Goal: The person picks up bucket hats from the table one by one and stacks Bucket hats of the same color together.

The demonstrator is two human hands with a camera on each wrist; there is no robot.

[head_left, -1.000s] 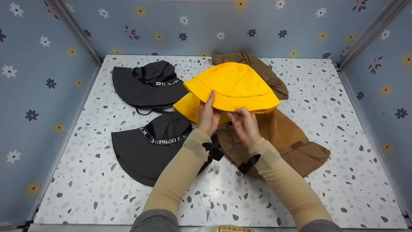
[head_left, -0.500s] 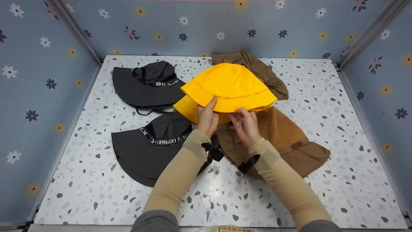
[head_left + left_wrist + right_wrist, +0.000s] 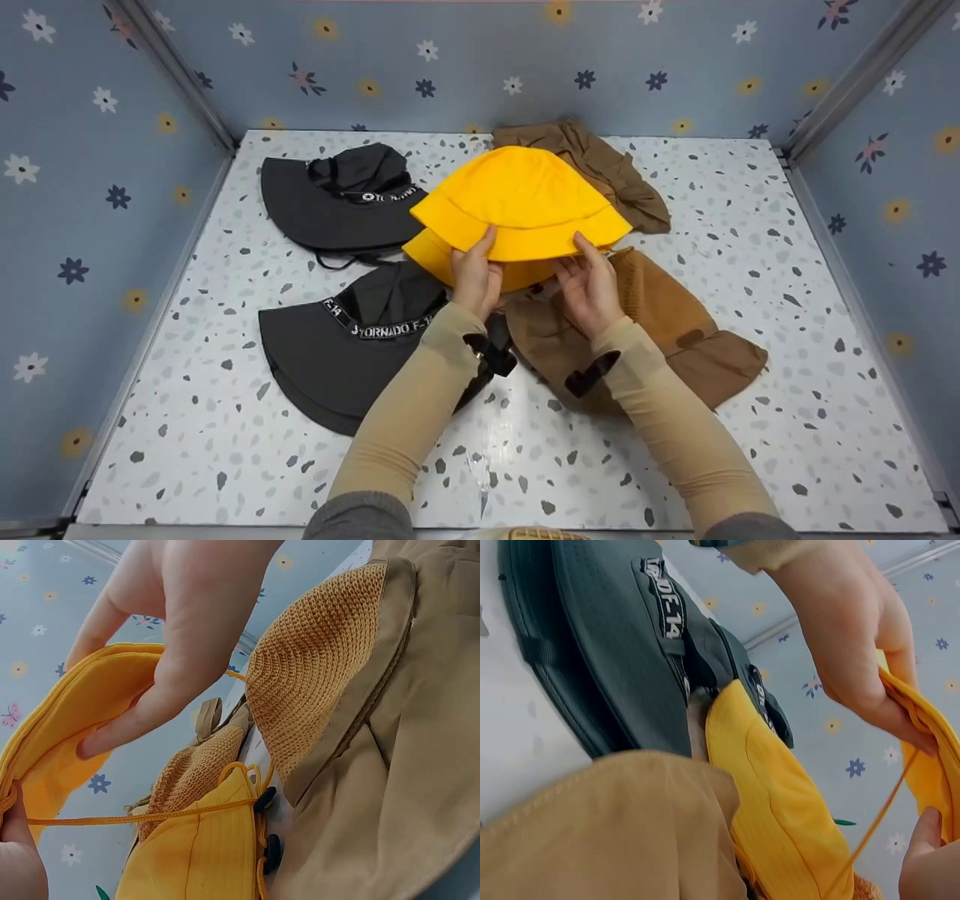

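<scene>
A white speckled surface (image 3: 540, 480) is enclosed by flowered blue walls (image 3: 480, 67). Above its middle, the brim of an upper yellow hat (image 3: 521, 191) is gripped by the left hand (image 3: 476, 281) and the right hand (image 3: 592, 289), both thumbs laid outside. Below it, a lower yellow hat (image 3: 429, 255) is partly covered. Toward the left edge, a rear black hat (image 3: 330, 206) and a front black hat (image 3: 322, 367) are placed; toward the right edge, a brown hat (image 3: 667, 322) is set, and a crumpled brown hat (image 3: 630, 187) is seen at the back edge
</scene>
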